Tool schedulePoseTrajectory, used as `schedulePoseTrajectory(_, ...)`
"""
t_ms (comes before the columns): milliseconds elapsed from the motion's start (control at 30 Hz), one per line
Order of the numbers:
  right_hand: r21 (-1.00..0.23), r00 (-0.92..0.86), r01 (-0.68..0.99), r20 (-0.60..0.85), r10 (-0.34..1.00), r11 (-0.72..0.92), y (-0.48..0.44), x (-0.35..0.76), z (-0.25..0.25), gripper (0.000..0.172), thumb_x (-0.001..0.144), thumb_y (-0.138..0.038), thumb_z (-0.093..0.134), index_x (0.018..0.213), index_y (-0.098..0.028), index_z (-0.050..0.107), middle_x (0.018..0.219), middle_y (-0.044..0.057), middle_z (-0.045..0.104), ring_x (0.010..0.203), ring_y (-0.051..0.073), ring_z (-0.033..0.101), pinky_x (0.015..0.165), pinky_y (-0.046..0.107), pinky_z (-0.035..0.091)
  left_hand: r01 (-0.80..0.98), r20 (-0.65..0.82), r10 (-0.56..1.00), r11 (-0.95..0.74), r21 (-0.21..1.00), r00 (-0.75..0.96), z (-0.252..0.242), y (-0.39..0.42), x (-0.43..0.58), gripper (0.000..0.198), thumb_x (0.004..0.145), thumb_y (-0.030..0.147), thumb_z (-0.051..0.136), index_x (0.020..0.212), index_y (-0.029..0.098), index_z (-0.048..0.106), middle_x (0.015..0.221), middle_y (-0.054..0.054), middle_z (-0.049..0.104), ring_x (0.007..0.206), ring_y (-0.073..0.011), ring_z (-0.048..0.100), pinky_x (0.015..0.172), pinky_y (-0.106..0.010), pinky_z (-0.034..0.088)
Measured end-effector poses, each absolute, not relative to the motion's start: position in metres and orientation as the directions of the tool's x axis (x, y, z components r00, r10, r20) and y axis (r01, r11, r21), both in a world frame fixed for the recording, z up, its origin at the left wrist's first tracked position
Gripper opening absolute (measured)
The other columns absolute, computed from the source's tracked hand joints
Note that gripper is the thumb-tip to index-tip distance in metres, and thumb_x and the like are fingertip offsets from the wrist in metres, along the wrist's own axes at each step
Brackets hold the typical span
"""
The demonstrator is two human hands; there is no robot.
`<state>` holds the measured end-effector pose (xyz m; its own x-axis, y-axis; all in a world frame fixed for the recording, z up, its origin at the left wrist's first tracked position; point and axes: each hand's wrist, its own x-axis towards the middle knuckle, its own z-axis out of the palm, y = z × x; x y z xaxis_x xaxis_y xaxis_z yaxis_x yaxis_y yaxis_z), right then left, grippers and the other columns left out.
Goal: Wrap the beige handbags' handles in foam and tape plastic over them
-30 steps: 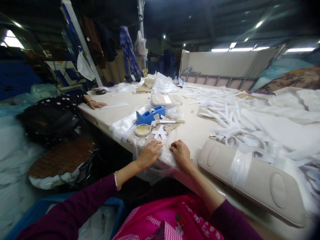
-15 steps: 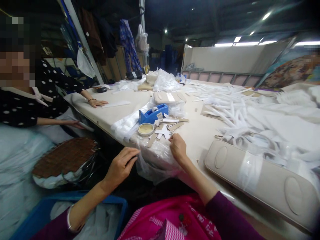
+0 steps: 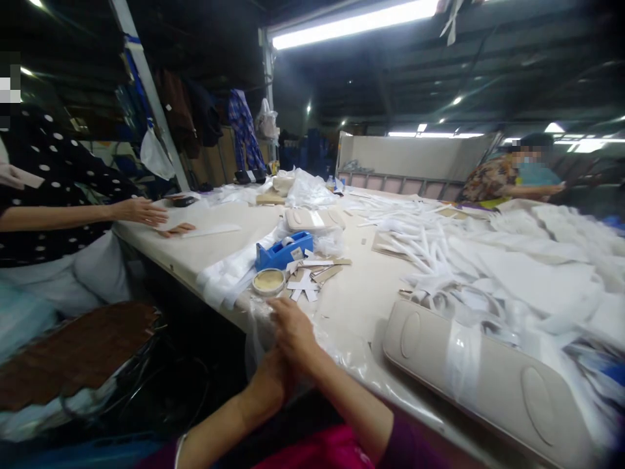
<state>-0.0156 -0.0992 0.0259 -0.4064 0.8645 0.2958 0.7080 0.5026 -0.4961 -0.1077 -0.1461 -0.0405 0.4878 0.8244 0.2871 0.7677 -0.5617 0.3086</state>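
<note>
My right hand (image 3: 297,333) is at the table's near edge, its fingers bent and pressed together over a clear plastic bag (image 3: 258,320). What they hold, if anything, is hidden. Just below and against it is my left hand (image 3: 271,381), whose fingers are covered by the right hand. Beyond them lie a round open tin (image 3: 268,281) with yellowish contents, a blue tape dispenser (image 3: 284,251) and a heap of white and brown paper strips (image 3: 305,281). To the right rests a long beige bag (image 3: 424,345) with a white wrap around its middle.
White straps and sheets (image 3: 517,260) cover the table's right side. A second beige bag (image 3: 312,219) lies farther back. At left, a co-worker's hand (image 3: 141,212) hovers over a white strip (image 3: 212,230). A brown woven seat (image 3: 83,352) stands below the table's left edge.
My two hands have come together at the table edge, the right moving left and nearer. The view has tilted up. The co-worker's lower hand has risen to the tabletop.
</note>
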Motion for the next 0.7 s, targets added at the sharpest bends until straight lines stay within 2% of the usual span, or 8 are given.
schedulePoseTrajectory(67,-0.498,-0.22,0.795,0.295,0.93,0.346,-0.065,0.034,0.029,0.043,0.094,-0.022,0.037,0.135,-0.019,0.047,0.137,0.011,0.05,0.127,0.023,0.045,0.104,0.037,0.039,0.757,0.303,0.799,-0.594,0.27,0.519,-0.025,-0.126,-0.096,0.052,0.093,0.034,0.044,0.144,0.02,0.04,0.148,-0.009,0.04,0.138,-0.0272,0.036,0.116,-0.044,0.033)
schedulePoseTrajectory(100,-0.497,-0.124,0.829,0.286,0.95,0.258,-0.049,0.059,0.029,0.044,0.095,-0.024,0.036,0.137,-0.013,0.044,0.139,0.017,0.046,0.131,0.026,0.041,0.107,0.041,0.036,0.76,0.291,0.791,-0.605,0.238,0.538,-0.02,-0.117,-0.088,0.058,0.093,0.04,0.045,0.145,0.015,0.037,0.151,-0.014,0.035,0.14,-0.029,0.031,0.116,-0.047,0.031)
schedulePoseTrajectory(167,-0.488,0.06,0.87,0.258,0.964,0.076,-0.023,0.099,0.024,0.047,0.096,-0.027,0.034,0.138,-0.007,0.041,0.138,0.026,0.043,0.133,0.032,0.039,0.106,0.052,0.034,0.773,0.242,0.791,-0.607,0.185,0.562,-0.014,-0.101,-0.071,0.069,0.092,0.051,0.045,0.145,0.009,0.033,0.152,-0.019,0.027,0.142,-0.031,0.026,0.115,-0.049,0.03)
schedulePoseTrajectory(233,-0.464,0.16,0.885,0.233,0.959,-0.034,-0.007,0.122,0.015,0.045,0.096,-0.025,0.034,0.136,-0.007,0.042,0.132,0.028,0.047,0.129,0.035,0.042,0.102,0.059,0.035,0.785,0.181,0.803,-0.594,0.177,0.567,-0.013,-0.086,-0.054,0.075,0.091,0.057,0.043,0.146,0.008,0.031,0.153,-0.021,0.023,0.144,-0.031,0.02,0.116,-0.048,0.026)
schedulePoseTrajectory(300,-0.429,0.166,0.901,0.207,0.964,-0.063,0.004,0.128,0.006,0.038,0.096,-0.025,0.041,0.13,-0.01,0.048,0.127,0.023,0.052,0.121,0.033,0.049,0.098,0.058,0.04,0.767,0.133,0.794,-0.607,0.205,0.593,-0.011,-0.073,-0.041,0.077,0.091,0.059,0.041,0.147,0.008,0.027,0.154,-0.021,0.018,0.145,-0.0307,0.016,0.117,-0.048,0.022)
schedulePoseTrajectory(433,-0.367,0.034,0.93,0.131,0.991,0.016,0.033,0.131,0.011,0.028,0.092,-0.032,0.058,0.114,-0.015,0.058,0.116,0.009,0.059,0.102,0.021,0.059,0.089,0.042,0.051,0.614,0.106,0.659,-0.738,0.279,0.745,-0.002,-0.051,-0.03,0.081,0.088,0.058,0.047,0.149,0.01,0.024,0.154,-0.019,0.021,0.145,-0.0295,0.018,0.117,-0.043,0.023)
schedulePoseTrajectory(567,-0.338,-0.006,0.941,0.09,0.996,0.036,0.076,0.164,0.045,0.03,0.094,-0.034,0.056,0.117,-0.016,0.057,0.119,0.009,0.057,0.103,0.021,0.059,0.088,0.041,0.051,0.748,0.151,0.792,-0.609,0.264,0.592,0.003,-0.035,-0.028,0.077,0.092,0.054,0.042,0.146,0.001,0.026,0.154,-0.023,0.018,0.145,-0.0318,0.016,0.117,-0.047,0.022)
schedulePoseTrajectory(700,-0.351,-0.098,0.933,-0.018,0.995,0.085,0.092,0.181,0.059,0.032,0.093,-0.034,0.058,0.119,-0.015,0.056,0.119,0.009,0.057,0.104,0.022,0.059,0.088,0.043,0.052,0.765,0.17,0.804,-0.594,0.25,0.569,-0.006,-0.026,-0.026,0.077,0.092,0.056,0.038,0.145,0.0,0.027,0.154,-0.024,0.02,0.145,-0.0319,0.016,0.118,-0.047,0.02)
